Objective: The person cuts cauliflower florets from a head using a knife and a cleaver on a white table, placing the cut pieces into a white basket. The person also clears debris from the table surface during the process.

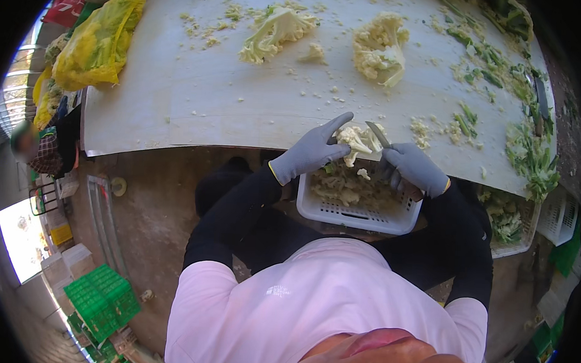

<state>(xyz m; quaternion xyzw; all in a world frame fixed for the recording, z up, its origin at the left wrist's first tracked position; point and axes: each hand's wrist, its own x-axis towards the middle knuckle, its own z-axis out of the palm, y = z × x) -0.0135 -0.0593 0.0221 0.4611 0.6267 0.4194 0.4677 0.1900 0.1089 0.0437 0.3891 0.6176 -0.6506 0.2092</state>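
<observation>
In a grey glove, my left hand (318, 146) grips a piece of cauliflower (355, 140) at the table's near edge. My right hand (414, 167), gloved alike, holds a small knife (377, 134) whose curved blade points up and left beside the cauliflower. A small floret (364, 174) shows just below the piece, over a white plastic basket (357, 220). Cut florets (341, 191) lie inside that basket, between my legs. Two larger cauliflower chunks rest farther up the table, one to the left (278, 33) and one to the right (380, 48).
Crumbs and leaf scraps (530, 159) litter the white tabletop (175, 121). Another knife (541, 103) lies at its right edge. A yellow mesh bag (101, 38) sits at the left corner. A crate with leaves (503, 217) stands below right. Green crates (102, 300) and a person (46, 149) are at left.
</observation>
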